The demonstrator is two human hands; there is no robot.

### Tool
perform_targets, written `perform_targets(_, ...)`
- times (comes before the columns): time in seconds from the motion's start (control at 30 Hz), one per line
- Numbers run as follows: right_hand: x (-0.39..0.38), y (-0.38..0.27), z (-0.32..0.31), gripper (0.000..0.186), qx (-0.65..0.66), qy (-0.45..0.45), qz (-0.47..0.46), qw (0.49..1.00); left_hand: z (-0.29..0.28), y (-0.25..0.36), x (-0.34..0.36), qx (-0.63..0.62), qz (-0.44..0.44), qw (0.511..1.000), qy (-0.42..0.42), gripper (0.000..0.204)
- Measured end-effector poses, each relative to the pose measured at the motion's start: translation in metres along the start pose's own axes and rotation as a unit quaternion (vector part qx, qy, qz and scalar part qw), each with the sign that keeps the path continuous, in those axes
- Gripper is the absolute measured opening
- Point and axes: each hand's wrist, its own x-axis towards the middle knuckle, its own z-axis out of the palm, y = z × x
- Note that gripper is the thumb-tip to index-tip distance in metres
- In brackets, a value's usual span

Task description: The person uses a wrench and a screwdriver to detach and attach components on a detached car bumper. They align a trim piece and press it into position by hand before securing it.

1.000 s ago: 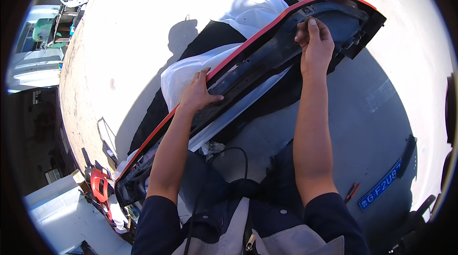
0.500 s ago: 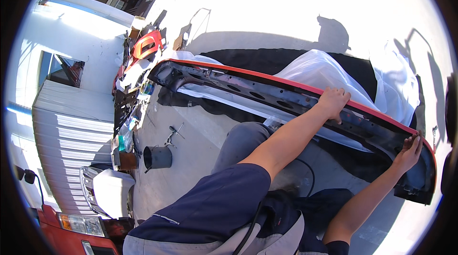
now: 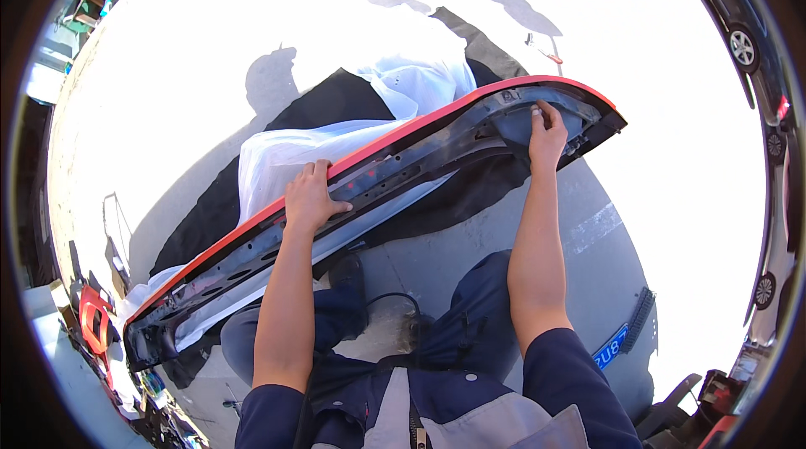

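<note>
A long red car bumper point(image 3: 420, 159) with a dark grey inner side stretches from lower left to upper right in front of me, held off the ground. My left hand point(image 3: 311, 197) grips its upper edge near the middle, fingers over the red rim. My right hand point(image 3: 546, 134) holds the inside of the bumper near its right end. Under and behind the bumper lie a black cloth point(image 3: 336, 105) and a white plastic sheet point(image 3: 403, 88) on the pavement.
Sunlit concrete ground point(image 3: 252, 21) spreads beyond the bumper. A blue plate point(image 3: 610, 348) and a black grille piece point(image 3: 640, 319) lie at lower right. Parked cars point(image 3: 756, 54) line the right edge. Red parts and clutter point(image 3: 92, 323) sit at lower left.
The view has swung back from the left, so the bumper now runs lower left to upper right again. Both hands keep their hold on it.
</note>
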Motion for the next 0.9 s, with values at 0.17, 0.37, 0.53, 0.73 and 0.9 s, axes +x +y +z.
perform_targets(0.17,-0.006,-0.015,0.002,0.018,0.011,0.005,-0.032,0.999,-0.003,0.001,-0.003,0.012,0.021,1.000,0.009,0.089)
perform_targets(0.37,-0.008,-0.032,0.022,0.018,-0.119,-0.071,-0.115,0.984,-0.003,-0.005,-0.005,0.001,0.021,1.000,0.016,0.089)
perform_targets(0.53,-0.010,-0.032,0.023,0.015,-0.114,-0.074,-0.130,0.982,-0.006,-0.004,-0.006,0.005,0.008,1.000,0.015,0.088)
perform_targets(0.73,-0.006,-0.027,0.026,0.016,-0.114,-0.067,-0.131,0.983,-0.004,-0.004,-0.005,-0.001,0.011,1.000,0.010,0.089)
perform_targets(0.9,0.006,-0.019,0.023,0.015,-0.167,-0.038,-0.188,0.967,-0.007,0.011,-0.002,0.023,0.002,0.999,-0.024,0.092)
